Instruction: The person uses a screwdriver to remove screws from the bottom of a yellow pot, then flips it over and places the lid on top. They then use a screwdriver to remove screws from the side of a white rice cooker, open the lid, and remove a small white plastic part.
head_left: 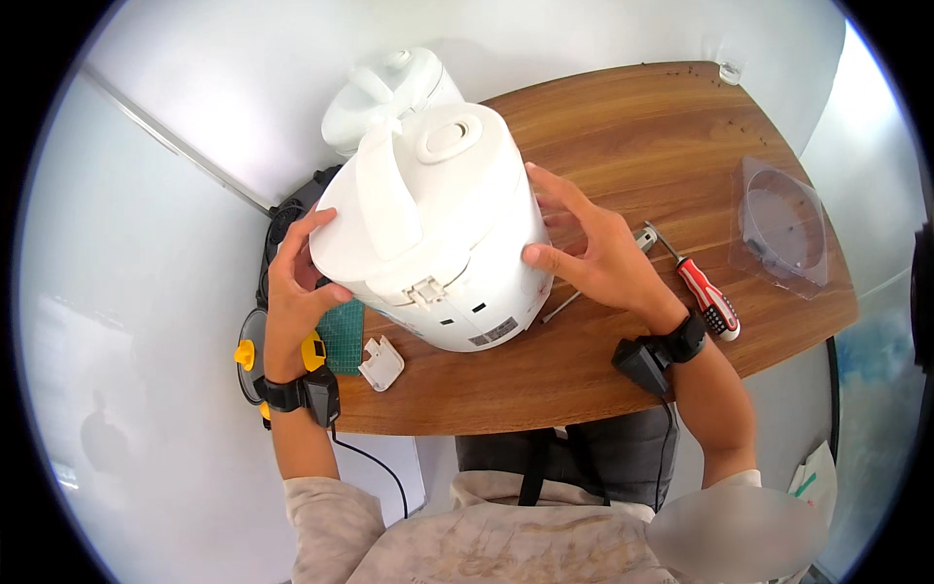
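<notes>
A white rice cooker [477, 234] with a handle and an oval button on its lid stands tilted or turned, its hinge side toward me. My left hand [302, 273] grips its left side, fingers curved round the edge. My right hand [593, 253] holds its right side with thumb and fingers spread against the body. A small white plastic cover [381, 364] lies near the front edge beside a green cutting mat [342, 343]. A red-and-black screwdriver [708, 297] lies right of my right hand, beside a metal tool [645, 237] partly hidden by that hand.
The wooden table [613, 117] has a second white cooker [370, 97] at the back left, dark objects [284, 222] and yellow-black items [251, 352] at left. A clear plastic tray [778, 224] lies at right, a small clear cup [730, 73] at the back corner. White walls stand around.
</notes>
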Demonstrator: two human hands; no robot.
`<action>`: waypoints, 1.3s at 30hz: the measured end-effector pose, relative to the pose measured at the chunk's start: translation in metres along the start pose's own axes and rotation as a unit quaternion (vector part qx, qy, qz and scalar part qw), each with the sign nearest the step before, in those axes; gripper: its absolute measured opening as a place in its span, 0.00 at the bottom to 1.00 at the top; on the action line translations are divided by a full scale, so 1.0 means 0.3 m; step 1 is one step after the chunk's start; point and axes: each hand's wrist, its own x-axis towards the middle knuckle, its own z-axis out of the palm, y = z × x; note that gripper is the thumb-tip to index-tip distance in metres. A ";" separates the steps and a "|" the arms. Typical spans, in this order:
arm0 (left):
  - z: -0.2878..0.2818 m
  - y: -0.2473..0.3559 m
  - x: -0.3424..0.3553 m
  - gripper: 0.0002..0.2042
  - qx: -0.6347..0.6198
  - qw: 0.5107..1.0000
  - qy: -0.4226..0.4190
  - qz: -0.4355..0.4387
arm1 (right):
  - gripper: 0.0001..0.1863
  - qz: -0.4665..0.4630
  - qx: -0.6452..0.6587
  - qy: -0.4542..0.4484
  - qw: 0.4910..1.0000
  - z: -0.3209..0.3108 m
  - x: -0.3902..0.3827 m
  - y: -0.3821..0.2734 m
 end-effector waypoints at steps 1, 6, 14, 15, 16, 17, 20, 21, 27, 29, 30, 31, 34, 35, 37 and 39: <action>-0.004 -0.006 -0.003 0.49 -0.004 1.000 -0.003 0.002 | 0.44 0.004 0.000 -0.004 1.000 -0.002 0.000 -0.002; -0.018 -0.049 -0.023 0.51 -0.018 0.999 -0.026 0.022 | 0.46 0.013 -0.012 -0.017 1.000 -0.012 -0.001 -0.009; -0.032 -0.091 -0.054 0.51 -0.012 0.998 -0.037 0.043 | 0.47 -0.013 -0.056 -0.027 0.998 -0.012 -0.007 -0.014; -0.032 -0.090 -0.058 0.51 -0.009 0.998 -0.039 0.043 | 0.48 -0.021 -0.062 -0.026 0.998 -0.009 -0.009 -0.013; -0.033 -0.089 -0.061 0.51 -0.006 0.998 -0.042 0.044 | 0.48 -0.029 -0.069 -0.024 0.997 -0.004 -0.009 -0.013; -0.035 -0.086 -0.064 0.51 0.001 0.998 -0.045 0.041 | 0.49 -0.037 -0.075 -0.023 0.996 -0.001 -0.010 -0.014; -0.042 -0.084 -0.070 0.51 0.013 0.998 -0.049 0.031 | 0.50 -0.050 -0.094 -0.030 0.994 0.001 -0.015 -0.025; -0.044 -0.086 -0.071 0.51 0.013 0.998 -0.047 0.029 | 0.50 -0.043 -0.094 -0.032 0.994 0.002 -0.014 -0.027; -0.055 -0.095 -0.089 0.51 0.011 0.998 -0.061 -0.002 | 0.48 -0.035 -0.099 -0.037 0.994 -0.001 -0.013 -0.030; -0.060 -0.091 -0.090 0.48 -0.009 0.997 -0.080 0.000 | 0.46 -0.029 -0.084 -0.037 0.995 -0.002 -0.012 -0.020; -0.068 -0.085 -0.085 0.47 -0.028 0.995 -0.094 0.007 | 0.45 -0.041 -0.083 -0.033 0.995 0.002 -0.011 -0.015; -0.073 -0.078 -0.082 0.45 -0.047 0.993 -0.108 0.014 | 0.44 -0.053 -0.083 -0.029 0.995 0.006 -0.012 -0.011; -0.051 -0.029 -0.076 0.37 -0.077 0.995 -0.057 -0.031 | 0.43 -0.062 -0.084 -0.029 0.994 -0.003 -0.008 -0.019; -0.037 -0.012 -0.076 0.35 -0.042 0.998 -0.041 -0.036 | 0.43 -0.059 -0.084 -0.031 0.994 -0.004 -0.011 -0.022; -0.006 0.021 -0.071 0.31 0.028 0.998 -0.009 -0.047 | 0.43 -0.058 -0.071 -0.033 0.995 -0.001 -0.011 -0.023; 0.015 0.046 -0.066 0.29 0.009 0.999 -0.007 -0.047 | 0.44 -0.043 -0.061 -0.044 0.996 -0.004 -0.010 -0.028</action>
